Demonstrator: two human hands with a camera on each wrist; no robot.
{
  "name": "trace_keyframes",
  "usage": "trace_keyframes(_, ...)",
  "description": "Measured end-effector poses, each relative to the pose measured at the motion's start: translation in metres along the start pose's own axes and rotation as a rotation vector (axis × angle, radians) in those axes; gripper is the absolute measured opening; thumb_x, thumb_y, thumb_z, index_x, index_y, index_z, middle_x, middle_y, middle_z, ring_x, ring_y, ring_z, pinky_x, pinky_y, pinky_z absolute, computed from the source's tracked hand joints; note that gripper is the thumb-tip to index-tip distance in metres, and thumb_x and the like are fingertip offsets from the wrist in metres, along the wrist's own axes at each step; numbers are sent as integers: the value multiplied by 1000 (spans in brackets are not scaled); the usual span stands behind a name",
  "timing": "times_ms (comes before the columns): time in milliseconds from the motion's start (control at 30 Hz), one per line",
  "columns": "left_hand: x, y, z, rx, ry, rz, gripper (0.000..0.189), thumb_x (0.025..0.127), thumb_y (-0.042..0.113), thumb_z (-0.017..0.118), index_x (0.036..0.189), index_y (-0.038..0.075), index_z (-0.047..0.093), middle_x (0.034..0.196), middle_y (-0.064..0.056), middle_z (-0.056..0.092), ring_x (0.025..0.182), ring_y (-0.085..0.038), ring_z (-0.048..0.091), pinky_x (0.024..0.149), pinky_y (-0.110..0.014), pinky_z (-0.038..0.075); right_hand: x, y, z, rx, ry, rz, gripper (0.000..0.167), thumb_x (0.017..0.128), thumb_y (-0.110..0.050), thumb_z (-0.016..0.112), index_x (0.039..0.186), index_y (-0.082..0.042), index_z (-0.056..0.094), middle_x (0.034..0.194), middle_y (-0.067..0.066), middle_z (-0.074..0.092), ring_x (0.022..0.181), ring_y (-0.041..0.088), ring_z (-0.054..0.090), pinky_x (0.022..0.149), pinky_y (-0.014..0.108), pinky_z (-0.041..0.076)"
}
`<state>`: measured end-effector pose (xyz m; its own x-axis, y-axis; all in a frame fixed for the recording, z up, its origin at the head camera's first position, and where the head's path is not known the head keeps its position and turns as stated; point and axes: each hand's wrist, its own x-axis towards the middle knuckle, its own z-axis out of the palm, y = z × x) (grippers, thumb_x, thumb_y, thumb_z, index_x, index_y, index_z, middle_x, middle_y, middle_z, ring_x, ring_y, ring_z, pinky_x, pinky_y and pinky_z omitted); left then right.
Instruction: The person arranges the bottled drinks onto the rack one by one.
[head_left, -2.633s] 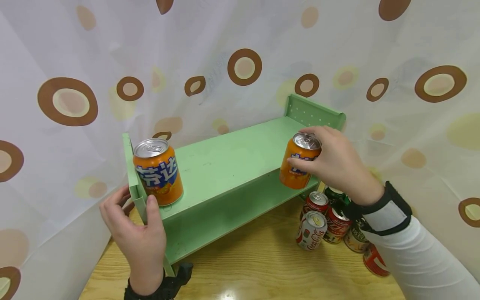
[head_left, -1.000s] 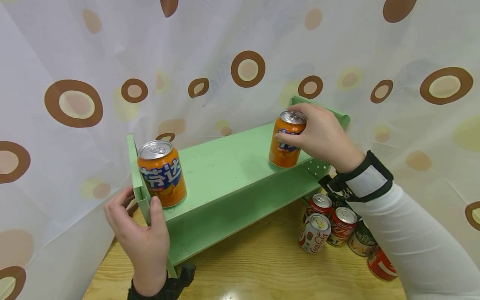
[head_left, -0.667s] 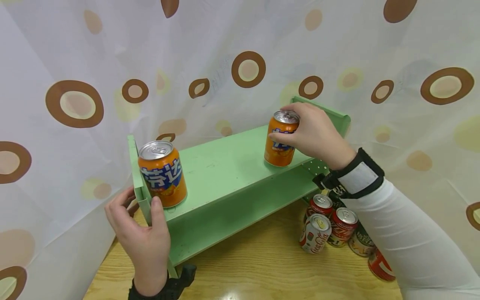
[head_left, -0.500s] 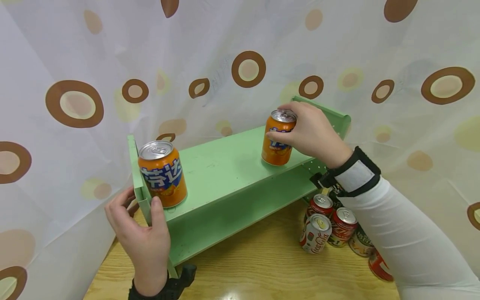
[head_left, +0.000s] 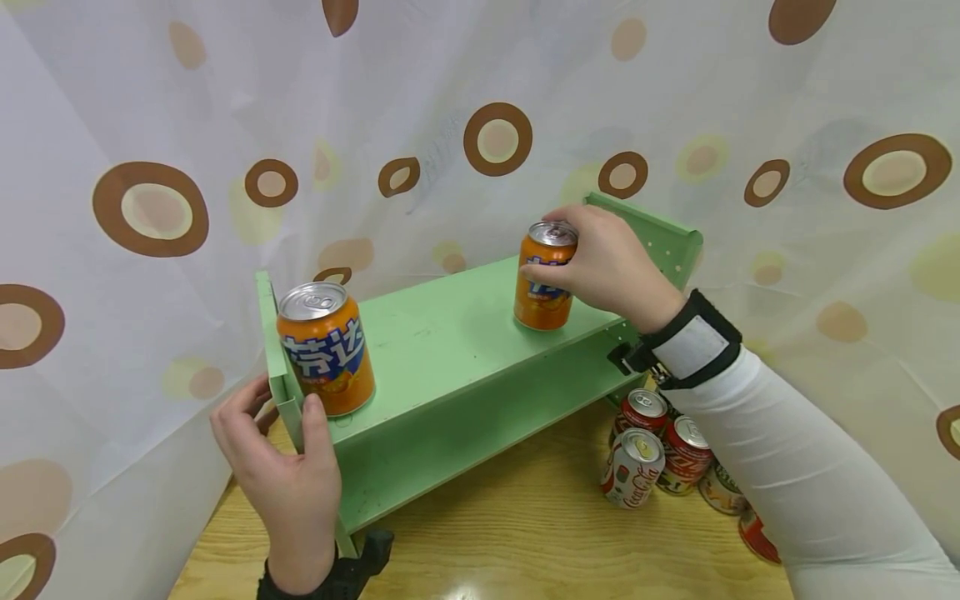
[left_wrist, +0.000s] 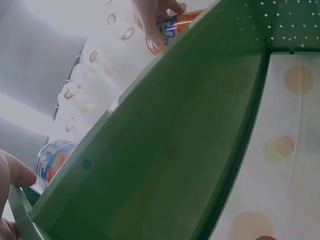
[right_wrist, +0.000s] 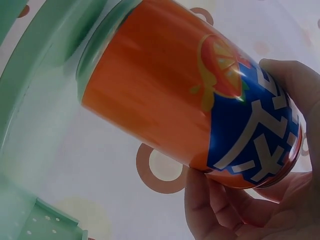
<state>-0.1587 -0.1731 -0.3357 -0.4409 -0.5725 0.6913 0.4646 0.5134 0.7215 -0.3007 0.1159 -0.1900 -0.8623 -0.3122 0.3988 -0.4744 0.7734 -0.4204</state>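
From where I stand, a white plastic sheet printed with brown rings [head_left: 570, 75] hangs behind everything, and below it spreads a pale wood-grain table [head_left: 540, 542]. On that sits a light green two-tier shelf [head_left: 442, 321], set at a slant. The person's left hand [head_left: 288, 475] grips its left end panel, thumb on the inner side. The right hand [head_left: 603, 262] is closed just to the width of an orange aluminium drink can with blue-and-white lettering [head_left: 536, 310], thumb across the front, a finger behind near the rim. This can stands over the upper tier, towards its right part; I can't tell whether its base touches. Its long axis is upright, and the hold comes from the right, around the upper half; the left hand is well apart. A matching orange can [head_left: 330, 354] stands at the left end panel, and a white-and-red cola can [head_left: 633, 473] fronts several others on the table.
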Motion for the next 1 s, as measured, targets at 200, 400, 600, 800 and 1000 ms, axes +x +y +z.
trace_keyframes(200,0,0,0,2,1,-3,44,94,6,62,136,-2,51,128,-3,49,124,-8,47,100,-25,40,2,0,3,1,-5,0,61,88,-35,80,135,-2,58,125,17,64,111,33,62,94,51,54)
trace_keyframes(400,0,1,0,-5,3,-9,45,94,6,63,136,-2,51,128,-5,49,123,-5,46,100,-26,40,3,1,5,-26,-8,-6,62,88,-36,79,136,-2,58,125,17,65,110,33,62,94,51,55)
trace_keyframes(600,0,2,-1,-9,5,-12,45,94,6,63,136,-1,51,128,1,48,123,-9,48,100,-26,40,4,2,7,-21,-4,-10,63,89,-36,79,137,-1,57,125,17,65,110,33,62,93,51,55)
trace_keyframes(800,0,2,-1,-12,5,-8,45,93,5,62,136,-1,51,128,-1,49,123,-16,49,100,-26,40,4,2,8,-12,-8,-4,63,89,-35,78,138,-1,57,126,18,64,111,33,62,94,51,55)
trace_keyframes(1000,0,2,-1,-9,2,-6,45,93,5,63,136,-1,51,128,0,49,123,-14,49,100,-26,39,5,4,9,-9,-13,1,63,90,-36,78,138,-2,56,126,17,64,111,33,62,94,51,54)
